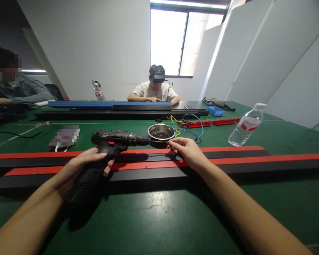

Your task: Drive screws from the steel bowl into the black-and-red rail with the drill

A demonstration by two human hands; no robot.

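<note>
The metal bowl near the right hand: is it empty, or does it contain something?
Partly filled: many small dark pieces lie inside the metal bowl, lower than its rim.

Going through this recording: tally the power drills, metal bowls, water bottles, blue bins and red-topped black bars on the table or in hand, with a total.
Power drill: 1
Metal bowl: 1
Water bottles: 2
Blue bin: 1
Red-topped black bars: 2
Total: 7
</note>
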